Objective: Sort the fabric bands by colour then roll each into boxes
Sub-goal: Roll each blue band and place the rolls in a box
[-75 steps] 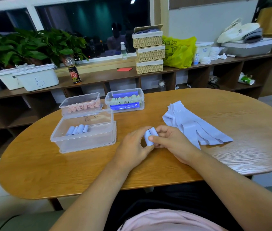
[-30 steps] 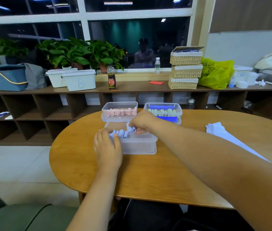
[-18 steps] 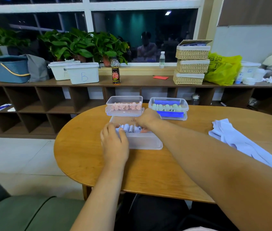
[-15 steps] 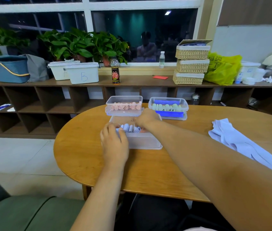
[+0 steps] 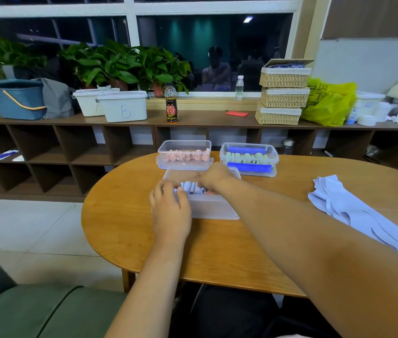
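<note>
a handwritten blue "b" stands on the white lidded bin [image 5: 122,110] on the shelf; other markings are unreadable.

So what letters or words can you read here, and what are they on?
"B": blue handwriting on the front white lidded plastic tub on the shelf.
Letter on the white tub behind it: too faint to read.
Print on the yellow-green plastic bag: blurred.
Label on the dark drink bottle: blurred.
Handwriting on the near clear plastic box: too small.
</note>
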Demonstrator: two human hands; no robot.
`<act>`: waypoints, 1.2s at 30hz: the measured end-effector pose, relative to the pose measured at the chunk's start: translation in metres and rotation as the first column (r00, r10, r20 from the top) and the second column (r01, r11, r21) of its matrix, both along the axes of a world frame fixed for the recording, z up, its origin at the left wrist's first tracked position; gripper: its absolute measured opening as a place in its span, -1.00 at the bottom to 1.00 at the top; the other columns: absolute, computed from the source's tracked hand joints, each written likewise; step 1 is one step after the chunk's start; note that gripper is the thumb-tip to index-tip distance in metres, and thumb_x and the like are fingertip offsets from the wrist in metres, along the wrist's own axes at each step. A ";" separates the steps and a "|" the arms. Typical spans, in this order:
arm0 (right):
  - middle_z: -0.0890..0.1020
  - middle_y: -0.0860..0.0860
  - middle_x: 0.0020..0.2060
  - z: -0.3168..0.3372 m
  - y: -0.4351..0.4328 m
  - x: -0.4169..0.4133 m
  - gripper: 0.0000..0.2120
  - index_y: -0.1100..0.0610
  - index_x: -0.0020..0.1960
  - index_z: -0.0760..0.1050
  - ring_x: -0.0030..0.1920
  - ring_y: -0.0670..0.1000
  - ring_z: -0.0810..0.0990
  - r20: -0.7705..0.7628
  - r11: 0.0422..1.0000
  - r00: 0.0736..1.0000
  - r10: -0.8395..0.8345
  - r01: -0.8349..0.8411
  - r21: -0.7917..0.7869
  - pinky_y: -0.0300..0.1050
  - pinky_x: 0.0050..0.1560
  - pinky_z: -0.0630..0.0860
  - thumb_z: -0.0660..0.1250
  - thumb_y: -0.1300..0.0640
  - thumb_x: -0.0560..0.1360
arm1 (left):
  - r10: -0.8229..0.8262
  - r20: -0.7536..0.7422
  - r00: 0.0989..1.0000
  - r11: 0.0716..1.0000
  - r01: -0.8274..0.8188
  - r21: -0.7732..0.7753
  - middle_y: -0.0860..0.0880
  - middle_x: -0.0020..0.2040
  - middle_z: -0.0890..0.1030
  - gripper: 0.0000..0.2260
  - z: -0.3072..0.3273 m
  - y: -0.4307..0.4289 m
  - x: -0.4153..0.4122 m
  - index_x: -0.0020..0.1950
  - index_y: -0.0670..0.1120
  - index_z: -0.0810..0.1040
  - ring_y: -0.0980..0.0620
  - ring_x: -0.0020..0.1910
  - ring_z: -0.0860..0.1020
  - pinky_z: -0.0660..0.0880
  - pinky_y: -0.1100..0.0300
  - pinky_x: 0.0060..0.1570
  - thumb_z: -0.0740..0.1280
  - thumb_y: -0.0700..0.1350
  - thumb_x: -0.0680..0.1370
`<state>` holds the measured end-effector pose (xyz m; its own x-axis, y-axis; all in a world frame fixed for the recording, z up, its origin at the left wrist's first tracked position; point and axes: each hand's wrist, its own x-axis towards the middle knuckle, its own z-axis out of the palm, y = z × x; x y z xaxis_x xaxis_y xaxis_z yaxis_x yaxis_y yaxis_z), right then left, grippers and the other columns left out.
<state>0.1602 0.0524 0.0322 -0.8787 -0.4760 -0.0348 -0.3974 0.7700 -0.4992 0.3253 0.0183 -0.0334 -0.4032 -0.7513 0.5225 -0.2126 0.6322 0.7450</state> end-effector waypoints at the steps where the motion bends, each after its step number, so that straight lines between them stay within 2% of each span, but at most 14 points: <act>1: 0.67 0.07 -0.07 -0.001 0.000 0.000 -0.77 0.09 -0.15 0.45 -0.10 0.05 0.68 -0.022 1.000 1.000 0.006 -0.006 0.024 -0.14 -0.29 0.47 0.48 0.08 0.53 | -0.002 0.002 1.000 1.000 0.002 0.002 0.01 0.35 0.48 -0.79 0.000 0.000 0.000 0.27 -0.05 0.57 0.00 0.36 0.34 0.32 0.14 0.30 0.22 -0.06 0.71; 5: 0.66 0.03 -0.08 0.000 0.002 0.003 -0.82 0.06 0.01 0.54 -0.05 0.05 0.65 -0.126 0.995 0.990 0.058 -0.048 0.085 -0.08 -0.14 0.61 0.45 -0.02 0.56 | 0.000 0.016 1.000 1.000 0.000 -0.001 0.03 0.35 0.48 -0.78 0.000 0.001 0.001 0.29 -0.03 0.55 0.04 0.38 0.34 0.38 0.11 0.31 0.20 -0.03 0.71; 9: 0.67 0.01 0.01 0.004 0.007 0.000 -0.80 0.04 0.14 0.56 0.01 0.11 0.66 -0.224 0.993 0.969 0.102 -0.085 0.085 -0.04 -0.10 0.58 0.38 0.01 0.55 | 0.003 -0.008 1.000 0.999 -0.003 -0.037 0.04 0.32 0.50 -0.80 0.001 0.001 0.001 0.27 -0.04 0.54 0.03 0.39 0.36 0.43 0.01 0.36 0.20 -0.04 0.70; 11: 0.69 0.02 -0.04 0.009 0.011 -0.001 -0.88 0.04 0.05 0.58 -0.06 0.11 0.68 -0.221 0.993 0.968 0.114 -0.103 0.063 -0.08 -0.17 0.56 0.35 0.06 0.53 | 0.036 0.019 0.999 0.996 -0.034 -0.080 0.02 0.40 0.50 -0.78 0.001 0.001 0.003 0.28 -0.04 0.54 0.00 0.47 0.33 0.39 -0.06 0.45 0.20 -0.03 0.71; 13: 0.70 0.06 -0.19 0.020 0.022 0.003 -0.97 0.07 -0.11 0.55 -0.16 0.10 0.69 -0.191 0.989 0.971 0.146 -0.143 0.032 -0.10 -0.24 0.56 0.32 0.15 0.49 | 0.066 0.050 0.997 0.988 -0.058 -0.145 0.04 0.47 0.47 -0.78 0.004 0.004 0.006 0.29 -0.02 0.54 -0.01 0.56 0.28 0.29 -0.08 0.51 0.20 -0.03 0.72; 14: 0.69 0.08 -0.27 0.027 0.031 0.007 -0.94 0.10 -0.18 0.54 -0.21 0.09 0.69 -0.185 0.985 0.968 0.170 -0.171 0.009 -0.10 -0.28 0.56 0.31 0.18 0.46 | 0.062 0.057 0.996 0.978 -0.049 -0.204 0.05 0.48 0.47 -0.80 0.006 0.007 0.007 0.28 -0.01 0.55 -0.02 0.58 0.27 0.26 -0.08 0.52 0.21 -0.03 0.71; 17: 0.62 0.10 -0.42 0.046 0.070 0.017 -0.84 0.17 -0.33 0.51 -0.24 0.15 0.67 -0.180 0.972 0.965 0.193 -0.213 -0.101 0.01 -0.24 0.62 0.31 0.22 0.44 | -0.040 0.097 0.995 0.885 0.080 -0.459 0.03 0.40 0.52 -0.81 0.010 0.025 0.007 0.24 -0.02 0.57 -0.04 0.51 0.38 0.30 -0.06 0.48 0.25 -0.05 0.68; 19: 0.62 0.15 -0.41 0.052 0.101 0.019 -0.79 0.23 -0.29 0.58 -0.22 0.19 0.68 -0.177 0.960 0.968 0.178 -0.211 -0.186 0.05 -0.19 0.63 0.34 0.18 0.49 | -0.155 0.163 0.974 0.782 0.222 -0.582 0.02 0.31 0.58 -0.83 0.009 0.039 0.003 0.19 -0.04 0.59 -0.06 0.39 0.49 0.36 -0.04 0.40 0.28 -0.06 0.65; 21: 0.66 0.13 -0.40 0.050 0.133 0.018 -0.76 0.20 -0.25 0.65 -0.24 0.15 0.70 -0.157 0.954 0.979 0.133 -0.169 -0.247 0.01 -0.20 0.62 0.36 0.12 0.53 | -0.257 0.249 0.934 0.677 0.358 -0.643 0.03 0.21 0.60 -0.86 0.007 0.051 -0.002 0.15 -0.05 0.59 -0.07 0.25 0.55 0.43 -0.02 0.24 0.30 -0.07 0.64; 24: 0.64 0.03 -0.47 0.038 0.183 0.012 -0.68 0.16 -0.29 0.63 -0.34 0.03 0.70 -0.155 0.948 0.983 0.102 -0.143 -0.284 -0.12 -0.23 0.58 0.37 0.03 0.58 | -0.358 0.369 0.858 0.574 0.514 -0.637 0.04 0.17 0.58 -0.87 0.006 0.067 -0.015 0.16 -0.05 0.58 -0.07 0.15 0.52 0.46 -0.06 0.13 0.30 -0.05 0.68; 28: 0.63 0.01 -0.46 0.005 0.253 -0.012 -0.62 0.13 -0.30 0.60 -0.39 -0.01 0.67 -0.180 0.954 0.984 0.016 -0.069 -0.292 -0.06 -0.23 0.62 0.39 -0.05 0.61 | -0.434 0.469 0.769 0.468 0.637 -0.612 0.07 0.18 0.55 -0.86 0.003 0.103 -0.041 0.20 -0.01 0.57 -0.03 0.16 0.51 0.45 -0.01 0.17 0.28 -0.01 0.71; 31: 0.65 0.01 -0.42 -0.015 0.299 -0.032 -0.69 0.08 -0.24 0.64 -0.35 0.02 0.66 -0.188 0.961 0.981 -0.052 -0.002 -0.275 0.01 -0.18 0.63 0.37 -0.03 0.62 | -0.472 0.498 0.728 0.452 0.685 -0.572 0.13 0.15 0.55 -0.88 0.004 0.135 -0.065 0.18 0.04 0.58 0.03 0.13 0.49 0.44 0.00 0.12 0.29 0.01 0.70; 35: 0.73 -0.11 -0.25 -0.028 0.351 -0.054 -0.76 -0.05 -0.15 0.68 -0.26 -0.07 0.67 -0.197 0.945 0.972 -0.131 0.062 -0.322 -0.11 -0.19 0.60 0.31 0.08 0.62 | -0.511 0.510 0.692 0.469 0.722 -0.509 0.17 0.11 0.56 -0.89 0.004 0.172 -0.098 0.14 0.07 0.58 0.06 0.10 0.48 0.43 0.00 0.12 0.29 0.03 0.69; 36: 0.72 -0.17 -0.21 -0.031 0.362 -0.058 -0.78 -0.07 -0.11 0.69 -0.26 -0.15 0.64 -0.190 0.938 0.970 -0.154 0.083 -0.338 -0.23 -0.24 0.55 0.31 0.10 0.62 | -0.529 0.501 0.685 0.480 0.728 -0.489 0.17 0.10 0.57 -0.89 0.004 0.180 -0.106 0.14 0.07 0.59 0.06 0.09 0.48 0.43 0.00 0.11 0.30 0.03 0.68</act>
<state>0.1018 0.4140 0.0009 -0.8996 -0.3219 0.2952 -0.4362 0.6277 -0.6448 0.2191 0.1985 -0.0291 -0.8138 0.2184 0.5386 0.3286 0.9373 0.1165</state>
